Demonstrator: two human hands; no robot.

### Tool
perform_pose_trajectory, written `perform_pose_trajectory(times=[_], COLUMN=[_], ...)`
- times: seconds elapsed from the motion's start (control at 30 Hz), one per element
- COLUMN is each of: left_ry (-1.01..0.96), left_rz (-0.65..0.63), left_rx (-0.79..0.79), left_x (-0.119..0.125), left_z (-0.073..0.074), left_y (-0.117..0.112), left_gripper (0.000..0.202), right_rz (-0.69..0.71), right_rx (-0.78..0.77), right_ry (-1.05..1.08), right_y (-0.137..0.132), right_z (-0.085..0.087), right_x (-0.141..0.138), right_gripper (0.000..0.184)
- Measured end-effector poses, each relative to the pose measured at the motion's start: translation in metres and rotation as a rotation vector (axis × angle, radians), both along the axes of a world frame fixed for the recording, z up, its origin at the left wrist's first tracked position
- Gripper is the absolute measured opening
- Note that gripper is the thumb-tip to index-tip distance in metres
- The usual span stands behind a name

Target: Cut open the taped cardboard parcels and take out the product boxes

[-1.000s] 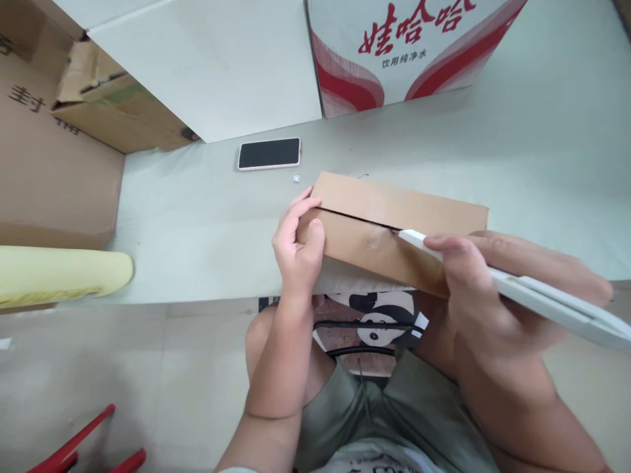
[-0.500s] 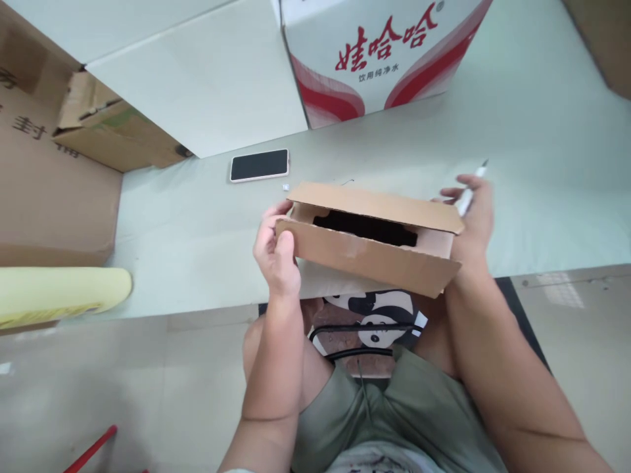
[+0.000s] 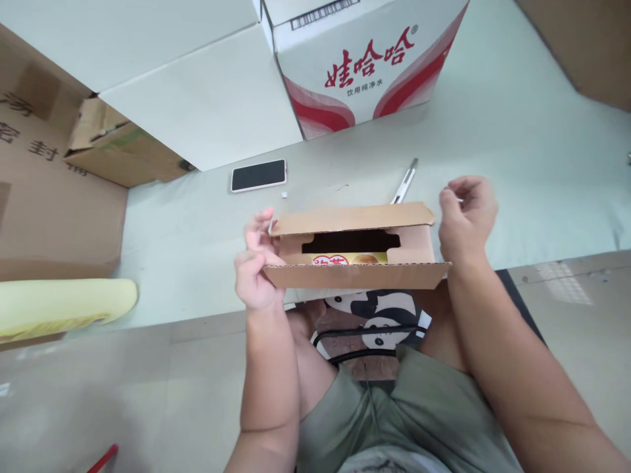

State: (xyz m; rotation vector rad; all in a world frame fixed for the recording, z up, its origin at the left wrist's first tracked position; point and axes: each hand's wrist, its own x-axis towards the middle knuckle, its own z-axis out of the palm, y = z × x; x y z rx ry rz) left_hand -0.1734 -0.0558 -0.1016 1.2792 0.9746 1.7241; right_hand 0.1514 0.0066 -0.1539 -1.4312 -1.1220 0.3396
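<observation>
A brown cardboard box (image 3: 357, 277) with its top flaps parted sits at the table's near edge. Inside, yellow packaging (image 3: 362, 259) with red lettering shows beside a dark gap. My left hand (image 3: 259, 272) grips the box's left end, its thumb on the near flap. Off the right end, my right hand (image 3: 467, 217) is closed, fingers curled in; a small whitish bit shows at the fingertips, too little to name. Behind the box lies a white utility knife (image 3: 405, 182), its lower end hidden by the far flap.
A phone (image 3: 259, 175) and a small white scrap (image 3: 284, 195) lie on the pale tabletop (image 3: 187, 230). White cartons (image 3: 207, 98), one a red-lettered water carton (image 3: 365, 79), stand behind. Brown boxes (image 3: 44, 197) and a yellow rounded package (image 3: 69, 305) are at left.
My right hand has let go of the utility knife, which now lies behind the box. The box has tipped and shifted slightly left, so the yellow packaging inside shows.
</observation>
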Motion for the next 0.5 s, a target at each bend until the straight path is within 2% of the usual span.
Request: perform_pose_trajectory(times=[0.03, 0.13, 0.23, 0.3, 0.37, 0.43, 0.5], left_ry=[0.01, 0.075, 0.19, 0.264, 0.316, 0.344, 0.329], left_rz=[-0.033, -0.102, -0.114, -0.128, -0.157, -0.192, -0.221], left_rx=[0.015, 0.003, -0.032, -0.054, -0.075, -0.114, -0.176], left_x=[0.001, 0.002, 0.001, 0.0, -0.001, -0.002, -0.002], left_z=[0.0, 0.001, 0.001, 0.001, 0.001, 0.002, 0.003], left_y=[0.0, 0.002, 0.002, 0.002, 0.002, 0.003, 0.002], left_gripper=[0.038, 0.04, 0.047, 0.052, 0.056, 0.059, 0.062], right_rz=[-0.007, 0.039, 0.25, 0.34, 0.344, 0.357, 0.441], right_rx=[0.074, 0.301, 0.472, 0.503, 0.492, 0.437, 0.379], right_ry=[0.025, -0.004, -0.035, -0.018, -0.012, -0.053, -0.155], right_y=[-0.007, -0.028, -0.042, -0.045, -0.044, -0.043, -0.042], right_z=[0.008, 0.03, 0.046, 0.05, 0.048, 0.043, 0.036], right_x=[-0.006, -0.023, -0.035, -0.04, -0.04, -0.036, -0.029], right_gripper=[0.011, 0.027, 0.034, 0.038, 0.041, 0.048, 0.057])
